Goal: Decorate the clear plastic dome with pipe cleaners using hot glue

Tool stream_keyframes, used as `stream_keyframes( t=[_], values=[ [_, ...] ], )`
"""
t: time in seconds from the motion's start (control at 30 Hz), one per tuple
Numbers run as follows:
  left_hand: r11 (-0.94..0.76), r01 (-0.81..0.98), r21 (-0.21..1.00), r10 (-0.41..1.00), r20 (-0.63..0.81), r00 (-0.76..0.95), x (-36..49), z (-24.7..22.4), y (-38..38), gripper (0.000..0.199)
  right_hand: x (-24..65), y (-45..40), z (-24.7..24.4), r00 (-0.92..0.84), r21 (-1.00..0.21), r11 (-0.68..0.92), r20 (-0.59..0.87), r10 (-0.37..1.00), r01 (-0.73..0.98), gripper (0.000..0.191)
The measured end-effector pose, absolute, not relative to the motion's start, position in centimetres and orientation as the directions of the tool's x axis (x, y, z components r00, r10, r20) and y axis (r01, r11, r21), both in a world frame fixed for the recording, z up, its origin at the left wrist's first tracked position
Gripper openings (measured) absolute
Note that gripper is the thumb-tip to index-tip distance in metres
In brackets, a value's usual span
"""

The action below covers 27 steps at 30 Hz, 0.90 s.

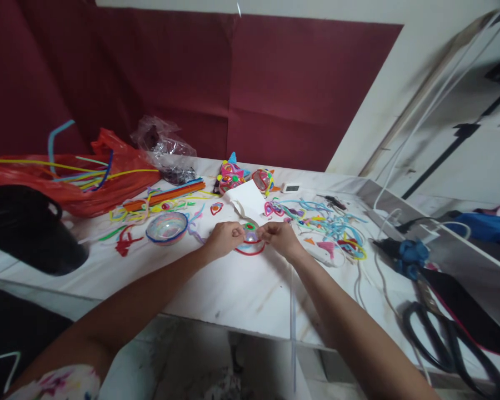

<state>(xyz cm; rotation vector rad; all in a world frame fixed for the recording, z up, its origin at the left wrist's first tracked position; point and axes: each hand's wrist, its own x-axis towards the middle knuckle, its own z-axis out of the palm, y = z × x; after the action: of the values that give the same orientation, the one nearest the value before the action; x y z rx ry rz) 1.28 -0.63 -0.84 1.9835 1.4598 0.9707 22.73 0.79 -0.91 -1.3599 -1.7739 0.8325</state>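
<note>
The white tabletop (241, 294) carries a red bag (127, 194) at left. Mid-tabletop, the left hand (224, 239) and right hand (281, 238), fingers closed, pinch opposite sides of a clear piece (252, 236) bearing a green-and-red oval (250, 226).

Blk pitcher (29, 233) far L of grip. Clr plastic bag (169, 150) beyond grip, to L. Sm. wht digital display (291, 188) beyond, sl. R. Blk-handled scissors (455, 340) well R, closer in; blk flat item (470, 305) w/ red edge beside. Dk red wall sheet (283, 83) far beyond.
</note>
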Motion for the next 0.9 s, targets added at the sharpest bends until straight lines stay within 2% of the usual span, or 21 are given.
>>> stream_keyframes(
  t=[0.53, 0.9],
  values=[
    [-0.355, 0.601, 0.716, 0.934, 0.297, 0.198, 1.5, -1.0, -1.1, 0.011, 21.9, -0.3, 0.4, -0.144, -0.789, 0.207, 0.151, 0.978, 0.579, 0.008],
    [-0.369, 0.617, 0.695, 0.927, 0.328, 0.185, 0.7, -1.3, -1.0, 0.015, 21.0, -0.3, 1.6, -0.189, -0.77, 0.238, 0.155, 0.97, 0.591, 0.02]
  ],
)
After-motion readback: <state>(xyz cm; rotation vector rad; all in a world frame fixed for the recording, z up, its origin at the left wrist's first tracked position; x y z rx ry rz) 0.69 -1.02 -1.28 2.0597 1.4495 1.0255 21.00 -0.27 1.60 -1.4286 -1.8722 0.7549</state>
